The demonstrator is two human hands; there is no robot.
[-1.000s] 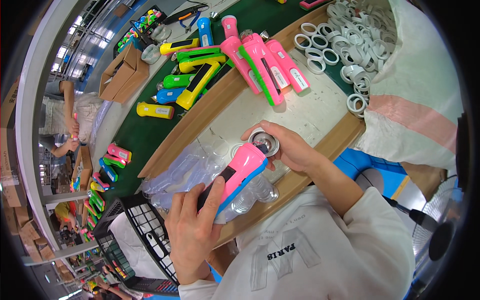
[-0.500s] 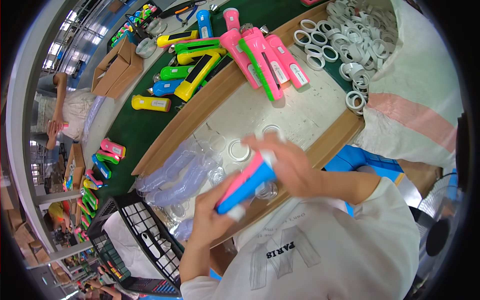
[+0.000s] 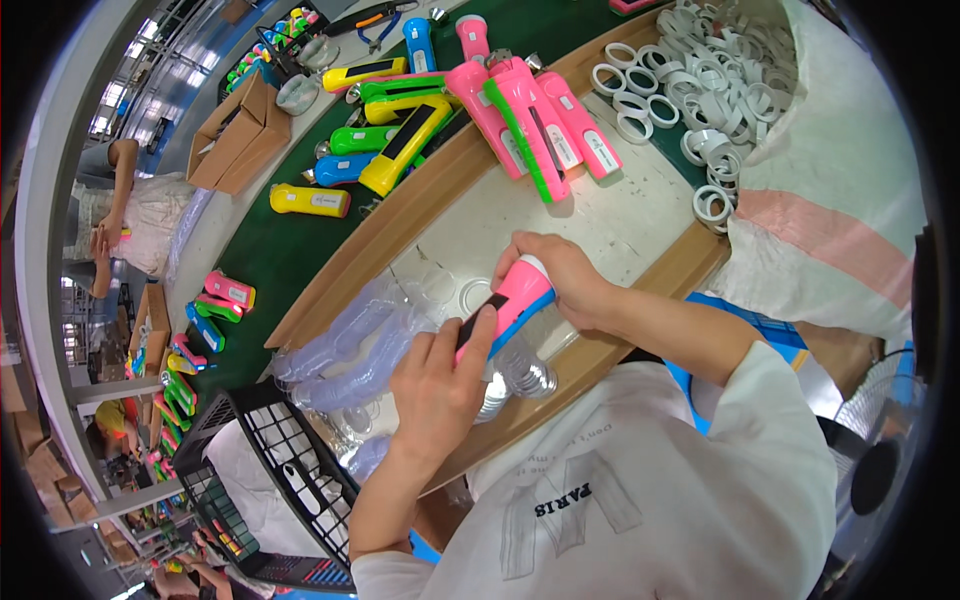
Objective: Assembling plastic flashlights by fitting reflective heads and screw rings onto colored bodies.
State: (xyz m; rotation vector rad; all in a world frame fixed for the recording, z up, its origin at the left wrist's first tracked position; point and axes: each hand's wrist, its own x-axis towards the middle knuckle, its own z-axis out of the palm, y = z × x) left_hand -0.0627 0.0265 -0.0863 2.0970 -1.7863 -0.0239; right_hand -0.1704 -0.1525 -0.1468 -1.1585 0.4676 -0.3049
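Observation:
Over the white work surface I hold a pink-and-blue flashlight with a dark panel on its pink side. My left hand is wrapped around its lower body, with the thumb along the panel. Its head end, rimmed by a white ring, is in my right hand, whose fingers curl around the far side and are partly hidden. Just below the flashlight lie clear round plastic pieces. Long stacks of similar clear pieces lie to the left of it, and a loose white ring sits behind it.
Several pink flashlights lie across the cardboard edging. Yellow, blue and green ones rest on the green belt beyond. White rings spill from a woven sack at far right. A black crate stands at left; another person sits across.
The flashlight has turned so its dark panel and pink side face up. My right hand has gone from blurred, spread fingers to closing around the head end.

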